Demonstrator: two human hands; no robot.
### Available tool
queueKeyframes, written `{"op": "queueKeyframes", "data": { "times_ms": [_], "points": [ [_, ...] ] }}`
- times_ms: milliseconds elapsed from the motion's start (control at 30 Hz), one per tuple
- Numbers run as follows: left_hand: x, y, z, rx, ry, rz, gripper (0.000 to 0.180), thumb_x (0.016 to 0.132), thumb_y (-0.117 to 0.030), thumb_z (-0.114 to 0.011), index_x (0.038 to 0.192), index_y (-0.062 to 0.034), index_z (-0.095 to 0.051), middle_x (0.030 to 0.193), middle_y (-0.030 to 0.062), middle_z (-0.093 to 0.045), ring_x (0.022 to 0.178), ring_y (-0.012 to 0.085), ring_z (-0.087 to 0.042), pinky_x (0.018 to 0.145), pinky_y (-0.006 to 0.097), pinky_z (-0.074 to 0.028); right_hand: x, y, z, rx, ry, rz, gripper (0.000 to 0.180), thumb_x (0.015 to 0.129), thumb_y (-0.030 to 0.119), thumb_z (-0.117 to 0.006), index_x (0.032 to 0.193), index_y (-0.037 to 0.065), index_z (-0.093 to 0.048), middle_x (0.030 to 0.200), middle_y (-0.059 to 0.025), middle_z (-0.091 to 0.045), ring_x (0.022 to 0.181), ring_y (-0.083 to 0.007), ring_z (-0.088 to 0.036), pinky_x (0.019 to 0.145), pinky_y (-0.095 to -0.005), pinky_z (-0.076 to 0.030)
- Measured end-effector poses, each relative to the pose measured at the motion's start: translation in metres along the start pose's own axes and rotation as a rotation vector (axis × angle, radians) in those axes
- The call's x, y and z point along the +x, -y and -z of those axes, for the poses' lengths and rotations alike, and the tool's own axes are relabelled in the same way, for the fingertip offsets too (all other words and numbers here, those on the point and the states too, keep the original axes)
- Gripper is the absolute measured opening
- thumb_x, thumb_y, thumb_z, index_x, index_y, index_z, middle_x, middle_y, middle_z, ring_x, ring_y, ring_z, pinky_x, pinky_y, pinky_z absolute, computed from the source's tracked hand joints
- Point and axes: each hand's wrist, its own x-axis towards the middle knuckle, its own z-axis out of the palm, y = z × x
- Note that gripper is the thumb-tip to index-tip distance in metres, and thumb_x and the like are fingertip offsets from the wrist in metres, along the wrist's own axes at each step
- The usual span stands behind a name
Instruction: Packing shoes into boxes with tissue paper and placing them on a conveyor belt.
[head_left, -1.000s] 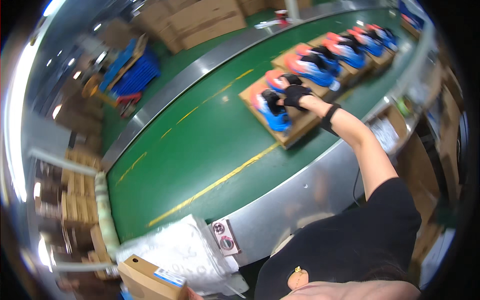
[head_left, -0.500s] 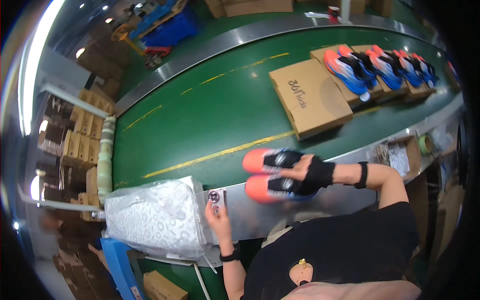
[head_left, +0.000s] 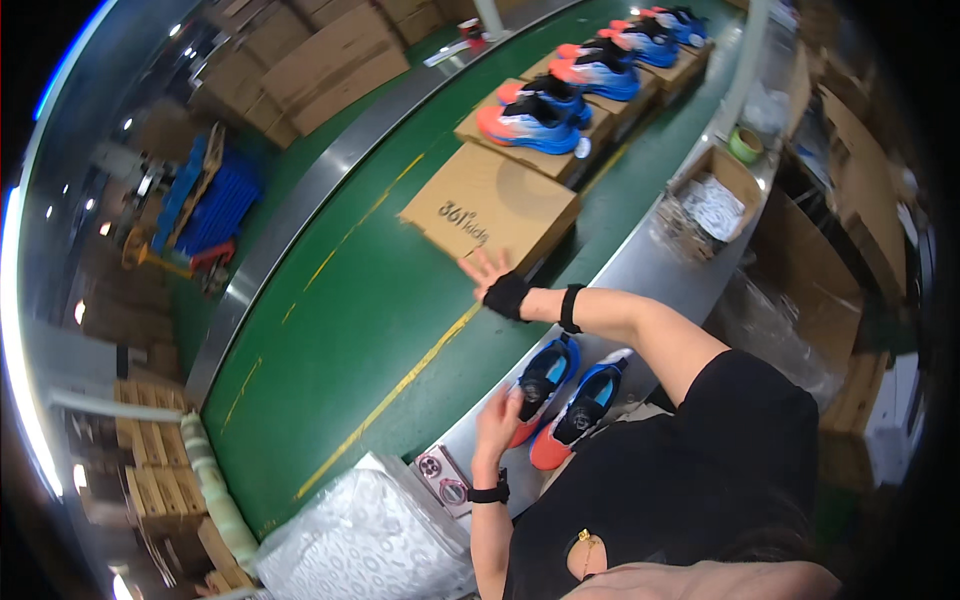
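Note:
A pair of orange, white and blue sports shoes with black tongues rests on the metal ledge before me: the far shoe [head_left: 546,380] and the near shoe [head_left: 583,408]. Their orange toes point to the lower left. My left hand [head_left: 496,425] is at the toe of the far shoe, fingers apart and seemingly touching its side. My right hand [head_left: 490,275], in a black wrist wrap, reaches over the green belt with spread fingers at the near edge of a closed brown shoebox [head_left: 490,205]. It holds nothing.
More shoes [head_left: 535,115] stand on boxes in a row along the green conveyor belt [head_left: 340,350]. A phone [head_left: 440,480] lies beside a plastic-wrapped stack of patterned paper [head_left: 365,540]. At the right are an open carton [head_left: 715,200] of paper and a green tape roll [head_left: 745,145].
My right hand has let go of the shoes, which now rest on the ledge, and moved to the shoebox. My left hand has left the phone for the shoes. The view has turned right.

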Motion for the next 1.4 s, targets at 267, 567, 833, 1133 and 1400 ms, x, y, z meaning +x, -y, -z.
{"op": "queueKeyframes", "data": {
  "times_ms": [267,567,833,1133,1400],
  "points": [
    [0.048,-0.032,0.019,0.409,-0.06,-0.158,0.042,0.09,-0.034,-0.031,0.114,-0.0043,-0.05,0.125,0.0208,-0.037,0.121,0.039,-0.024,0.094,0.054,-0.022,-0.046,0.038,0.167,0.474,-0.427,0.2,0.046,0.073,0.017,-0.061,0.116,0.009,-0.046,0.125,-0.0134,-0.039,0.113,-0.0276,-0.04,0.089,-0.0546,-0.032],
    [0.035,0.015,0.026,0.685,-0.193,-0.171,0.036,0.074,-0.039,-0.057,0.08,-0.0042,-0.063,0.082,0.0157,-0.06,0.087,0.0297,-0.051,0.081,0.046,-0.034,-0.147,-0.256,0.147,0.834,-0.759,-0.893,0.038,0.066,0.032,-0.067,0.088,0.002,-0.061,0.083,-0.0096,-0.062,0.078,-0.017,-0.058,0.071,-0.0282,-0.045],
    [0.027,0.016,0.025,0.61,-0.297,-0.324,0.026,0.075,-0.025,-0.061,0.083,0.0,-0.061,0.086,0.0162,-0.059,0.087,0.0301,-0.052,0.081,0.041,-0.038,-0.241,-0.378,0.017,0.149,0.183,-0.925,0.025,0.065,0.027,-0.056,0.08,0.009,-0.064,0.081,-0.0142,-0.062,0.077,-0.0289,-0.059,0.068,-0.0368,-0.046],
    [-0.041,0.052,0.075,-0.027,-0.657,-0.016,0.023,0.084,-0.018,-0.053,0.089,0.0033,-0.057,0.078,0.0064,-0.056,0.068,0.0115,-0.047,0.059,0.022,-0.038,-0.241,-0.356,0.056,0.205,0.15,-0.911,0.021,0.066,0.023,-0.056,0.078,0.007,-0.062,0.081,-0.0138,-0.061,0.079,-0.0293,-0.058,0.071,-0.0364,-0.046],
    [-0.135,0.127,0.153,-0.085,-0.878,0.378,0.042,0.086,-0.035,-0.044,0.115,-0.0038,-0.044,0.106,0.0128,-0.049,0.093,0.0187,-0.046,0.076,0.034,-0.04,-0.253,-0.349,0.116,0.395,-0.433,-1.054,0.01,0.064,0.014,-0.059,0.072,0.008,-0.061,0.072,-0.011,-0.061,0.07,-0.0236,-0.06,0.066,-0.0322,-0.046]
  ]
}}
